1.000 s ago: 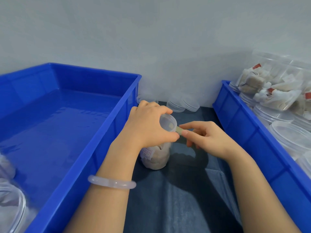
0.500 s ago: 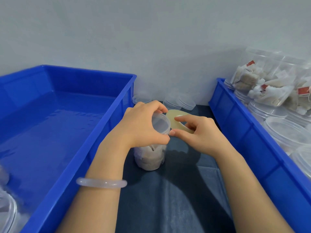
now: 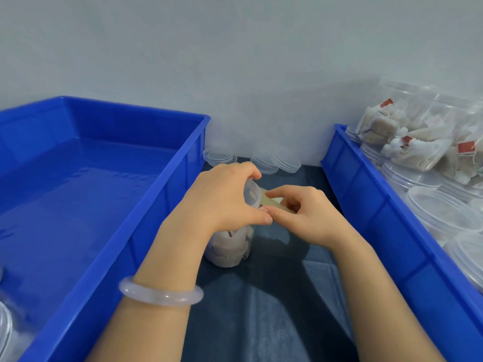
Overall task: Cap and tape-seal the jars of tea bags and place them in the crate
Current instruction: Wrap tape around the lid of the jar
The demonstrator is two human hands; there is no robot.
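A clear jar of tea bags [image 3: 230, 246] stands on the dark mat between two blue crates. My left hand [image 3: 222, 199] grips its capped top from above, tilting it slightly. Just to the right, my right hand [image 3: 305, 215] pinches a yellowish roll of tape [image 3: 271, 202] held against the cap's side. The tape roll is mostly hidden behind my fingers. The big blue crate [image 3: 167, 194] on the left holds a few clear jars at its near left corner [image 3: 5, 325].
Loose clear lids [image 3: 274, 160] lie by the wall behind the jar. The blue crate on the right [image 3: 371, 202] holds several clear jars, lids and tea-bag jars [image 3: 423, 137]. Dark mat [image 3: 274, 309] lies between my forearms.
My right hand has brought the tape roll closer to the cap and turned over it. My left hand has kept its grip on the jar's top.
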